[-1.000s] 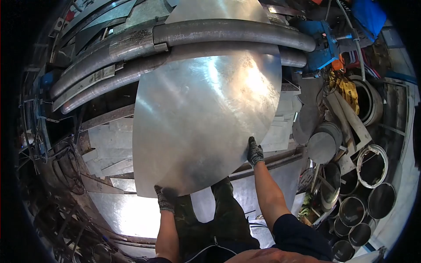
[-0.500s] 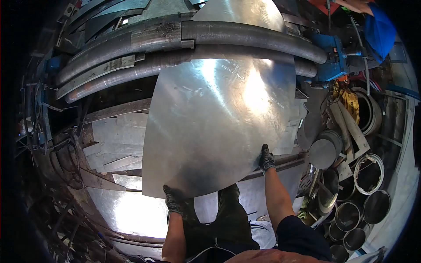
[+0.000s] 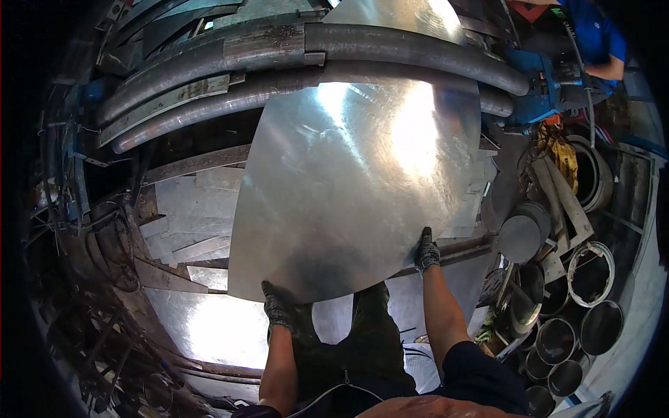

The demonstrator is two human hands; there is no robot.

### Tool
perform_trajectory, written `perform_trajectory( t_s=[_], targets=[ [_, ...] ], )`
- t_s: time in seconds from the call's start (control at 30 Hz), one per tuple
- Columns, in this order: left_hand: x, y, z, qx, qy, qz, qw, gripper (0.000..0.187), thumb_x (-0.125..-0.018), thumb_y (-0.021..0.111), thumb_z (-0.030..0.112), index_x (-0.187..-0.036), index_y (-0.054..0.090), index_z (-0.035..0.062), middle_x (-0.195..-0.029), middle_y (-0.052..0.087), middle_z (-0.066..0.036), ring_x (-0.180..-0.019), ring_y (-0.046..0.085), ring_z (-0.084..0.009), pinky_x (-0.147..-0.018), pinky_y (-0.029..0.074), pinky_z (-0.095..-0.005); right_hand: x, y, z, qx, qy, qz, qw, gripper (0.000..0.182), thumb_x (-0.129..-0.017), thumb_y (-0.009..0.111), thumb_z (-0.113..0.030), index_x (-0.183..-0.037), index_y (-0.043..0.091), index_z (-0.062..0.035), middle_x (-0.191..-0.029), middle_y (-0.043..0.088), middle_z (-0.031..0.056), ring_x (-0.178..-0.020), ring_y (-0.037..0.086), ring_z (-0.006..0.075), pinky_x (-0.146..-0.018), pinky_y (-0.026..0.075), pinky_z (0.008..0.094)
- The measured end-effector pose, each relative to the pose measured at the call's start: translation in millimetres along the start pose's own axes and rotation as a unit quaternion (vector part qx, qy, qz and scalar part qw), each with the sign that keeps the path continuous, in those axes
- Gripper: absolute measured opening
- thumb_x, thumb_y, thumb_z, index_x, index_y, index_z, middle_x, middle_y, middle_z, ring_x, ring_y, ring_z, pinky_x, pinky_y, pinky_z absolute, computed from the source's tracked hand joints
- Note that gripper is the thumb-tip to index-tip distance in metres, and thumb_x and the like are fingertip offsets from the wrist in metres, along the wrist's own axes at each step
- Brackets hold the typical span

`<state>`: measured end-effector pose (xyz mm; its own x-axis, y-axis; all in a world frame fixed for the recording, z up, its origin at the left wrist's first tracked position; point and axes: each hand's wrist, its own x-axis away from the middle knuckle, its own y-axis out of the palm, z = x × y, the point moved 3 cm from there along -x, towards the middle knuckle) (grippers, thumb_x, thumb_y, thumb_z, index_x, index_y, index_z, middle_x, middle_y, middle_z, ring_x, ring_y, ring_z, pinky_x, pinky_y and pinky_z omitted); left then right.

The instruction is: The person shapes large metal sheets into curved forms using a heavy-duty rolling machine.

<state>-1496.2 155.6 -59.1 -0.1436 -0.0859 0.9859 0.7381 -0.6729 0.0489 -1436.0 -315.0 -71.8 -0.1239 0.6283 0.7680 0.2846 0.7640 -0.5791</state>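
A large, shiny metal sheet [image 3: 348, 188] with a curved near edge runs from my hands to a pair of long steel rollers. It passes between the upper roller [image 3: 411, 49] and the lower roller [image 3: 279, 90], and its far part shows behind them. My left hand [image 3: 277, 308], in a grey knit glove, grips the sheet's near left edge with the thumb on top. On the right edge, my gloved right hand [image 3: 426, 253] holds on the same way. The fingers of both hands are largely hidden under the sheet.
Flat metal offcuts [image 3: 198, 209] lie below the rollers on the left. At right are cut pipe rings [image 3: 591, 275], metal strips [image 3: 568, 202] and a round disc [image 3: 519, 238]. Beside the blue roller frame [image 3: 533, 87] stands a co-worker in a blue shirt [image 3: 592, 35].
My view has shifted slightly, so the rollers appear higher and further right. The co-worker's arm has come lower, near the blue frame. Both my hands keep their hold on the sheet.
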Motion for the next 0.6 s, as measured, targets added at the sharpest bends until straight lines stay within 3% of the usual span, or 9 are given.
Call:
perform_trajectory(
  t_s=[0.1, 0.2, 0.27, 0.3, 0.33, 0.4, 0.5, 0.6],
  targets=[
    [8.9, 4.9, 7.9, -0.010, 0.007, 0.003, 1.000, 0.086, -0.085, 0.041, 0.075, -0.142, 0.040, 0.0105, -0.143, 0.042, -0.009, -0.127, 0.040, -0.0301, -0.110, 0.028, -0.0473, -56.3, -0.4, 47.1, 0.095, -0.016, 0.035, 0.995, 0.099, -0.084, 0.036, -0.077, -0.133, 0.045, 0.0087, -0.130, 0.053, 0.0254, -0.120, 0.050, 0.0356, -0.101, 0.038, 0.0364],
    [-12.6, -14.7, 1.8, -0.046, 0.038, -0.010, 0.998, 0.086, -0.084, 0.041, 0.075, -0.142, 0.040, 0.0104, -0.144, 0.040, -0.009, -0.127, 0.040, -0.0318, -0.109, 0.030, -0.0491, -62.2, -0.5, 53.5, 0.290, -0.118, 0.022, 0.949, 0.076, -0.092, 0.037, -0.061, -0.144, 0.028, -0.0052, -0.132, 0.050, 0.0293, -0.121, 0.049, 0.0400, -0.101, 0.039, 0.0383],
    [27.6, 21.5, 15.3, -0.025, 0.016, -0.003, 1.000, 0.085, -0.085, 0.040, 0.074, -0.142, 0.040, 0.0105, -0.143, 0.041, -0.009, -0.127, 0.040, -0.0314, -0.108, 0.031, -0.0487, -62.4, 1.2, 52.6, 0.412, -0.183, 0.012, 0.893, 0.068, -0.097, 0.038, -0.049, -0.151, 0.017, -0.0145, -0.133, 0.047, 0.0319, -0.122, 0.048, 0.0430, -0.102, 0.039, 0.0395],
    [42.5, 35.1, 20.4, -0.003, -0.005, 0.006, 1.000, 0.085, -0.085, 0.040, 0.074, -0.142, 0.040, 0.0107, -0.142, 0.042, -0.009, -0.126, 0.041, -0.0311, -0.108, 0.032, -0.0483, -53.6, 0.8, 44.9, 0.412, -0.183, 0.013, 0.893, 0.068, -0.097, 0.038, -0.049, -0.151, 0.017, -0.0145, -0.133, 0.047, 0.0319, -0.122, 0.048, 0.0430, -0.102, 0.039, 0.0395],
    [41.1, 34.1, 20.3, -0.003, -0.005, 0.005, 1.000, 0.085, -0.085, 0.040, 0.074, -0.142, 0.040, 0.0107, -0.142, 0.042, -0.009, -0.126, 0.041, -0.0311, -0.108, 0.032, -0.0483, -42.7, -2.4, 38.2, 0.318, -0.134, 0.010, 0.939, 0.081, -0.090, 0.035, -0.064, -0.143, 0.029, -0.0027, -0.134, 0.048, 0.0291, -0.124, 0.047, 0.0392, -0.103, 0.038, 0.0378],
    [34.2, 27.3, 17.3, -0.012, -0.003, 0.033, 0.999, 0.083, -0.086, 0.038, 0.073, -0.141, 0.042, 0.0108, -0.140, 0.045, -0.009, -0.124, 0.042, -0.0293, -0.107, 0.032, -0.0470, -34.3, -3.3, 31.3, 0.218, -0.085, 0.010, 0.972, 0.102, -0.084, 0.032, -0.079, -0.135, 0.041, 0.0092, -0.136, 0.048, 0.0263, -0.126, 0.046, 0.0354, -0.104, 0.036, 0.0360],
    [11.1, 7.5, 9.4, -0.017, 0.010, 0.030, 0.999, 0.083, -0.087, 0.037, 0.073, -0.140, 0.042, 0.0107, -0.139, 0.046, -0.009, -0.123, 0.043, -0.0282, -0.107, 0.033, -0.0452, -43.0, -1.2, 39.4, 0.149, -0.089, 0.010, 0.985, 0.103, -0.083, 0.033, -0.079, -0.135, 0.041, 0.0098, -0.136, 0.048, 0.0260, -0.126, 0.046, 0.0350, -0.103, 0.036, 0.0359],
    [3.9, 4.5, 7.6, -0.001, 0.015, -0.009, 1.000, 0.085, -0.086, 0.038, 0.074, -0.141, 0.042, 0.0095, -0.140, 0.045, -0.009, -0.123, 0.043, -0.0281, -0.107, 0.032, -0.0448, -34.2, -2.1, 33.2, 0.176, -0.095, 0.005, 0.980, 0.104, -0.082, 0.034, -0.080, -0.135, 0.040, 0.0103, -0.136, 0.048, 0.0257, -0.126, 0.045, 0.0352, -0.103, 0.037, 0.0353]
  ],
)
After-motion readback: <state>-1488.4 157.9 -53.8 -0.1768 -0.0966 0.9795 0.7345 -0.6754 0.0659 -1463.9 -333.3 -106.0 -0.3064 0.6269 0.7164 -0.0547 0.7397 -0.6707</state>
